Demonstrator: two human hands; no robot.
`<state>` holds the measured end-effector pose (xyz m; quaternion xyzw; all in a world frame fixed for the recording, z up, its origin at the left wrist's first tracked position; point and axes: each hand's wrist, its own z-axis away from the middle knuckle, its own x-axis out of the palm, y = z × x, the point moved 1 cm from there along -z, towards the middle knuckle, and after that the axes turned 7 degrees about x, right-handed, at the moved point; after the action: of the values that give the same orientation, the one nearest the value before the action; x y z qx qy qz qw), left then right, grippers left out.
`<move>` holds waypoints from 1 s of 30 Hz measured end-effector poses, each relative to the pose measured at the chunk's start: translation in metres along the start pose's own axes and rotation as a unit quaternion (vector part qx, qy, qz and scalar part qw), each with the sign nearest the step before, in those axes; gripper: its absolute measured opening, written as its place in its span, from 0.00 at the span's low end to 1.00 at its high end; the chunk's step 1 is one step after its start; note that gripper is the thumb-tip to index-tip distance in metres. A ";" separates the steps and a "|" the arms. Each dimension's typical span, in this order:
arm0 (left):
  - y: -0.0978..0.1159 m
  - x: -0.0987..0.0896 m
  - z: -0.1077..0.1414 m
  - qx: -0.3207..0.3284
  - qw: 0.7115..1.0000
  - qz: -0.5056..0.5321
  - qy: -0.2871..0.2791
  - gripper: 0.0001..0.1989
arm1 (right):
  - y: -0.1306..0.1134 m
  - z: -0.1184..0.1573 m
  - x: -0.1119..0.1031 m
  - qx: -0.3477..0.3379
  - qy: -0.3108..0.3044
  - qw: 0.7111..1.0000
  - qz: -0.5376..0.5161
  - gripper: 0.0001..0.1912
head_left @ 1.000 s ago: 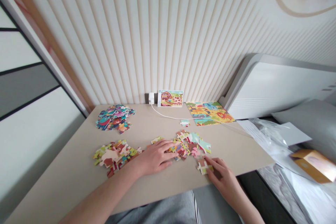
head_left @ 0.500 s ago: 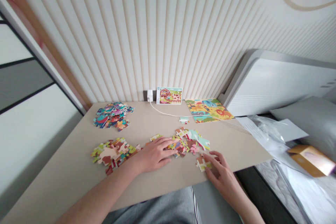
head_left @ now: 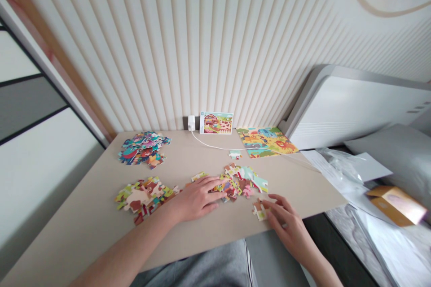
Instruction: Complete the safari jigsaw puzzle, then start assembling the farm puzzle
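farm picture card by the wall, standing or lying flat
Standing: the farm picture card is propped upright against the ribbed wall, picture facing out.

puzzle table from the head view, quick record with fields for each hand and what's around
left hand: lying flat, fingertips at the edge of the middle pile of jigsaw pieces
right hand: fingertips at a lone jigsaw piece, grip unclear
other pieces: left pile, far pile, one stray piece
rest: farm picture card, animal picture sheet, white plug with cable, beige table
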<state>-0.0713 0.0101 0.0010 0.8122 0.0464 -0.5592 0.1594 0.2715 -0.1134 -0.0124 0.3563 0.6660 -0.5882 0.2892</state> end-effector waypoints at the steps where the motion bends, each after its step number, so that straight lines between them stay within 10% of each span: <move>1: 0.000 0.000 0.000 0.000 1.000 0.000 -0.001 0.22 | 0.003 -0.005 -0.001 0.002 0.017 1.000 -0.012 0.19; 14: -0.001 0.001 0.000 -0.020 1.000 0.007 -0.015 0.24 | 0.027 -0.096 0.006 0.018 0.002 1.000 0.022 0.26; 30: -0.003 -0.006 -0.001 -0.041 0.998 -0.048 0.018 0.22 | 0.034 -0.090 0.004 0.102 0.115 0.965 -0.211 0.33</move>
<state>-0.0735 0.0141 0.0067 0.8119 0.1112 -0.5488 0.1649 0.2998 -0.0214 -0.0226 0.3006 0.6911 -0.6560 0.0417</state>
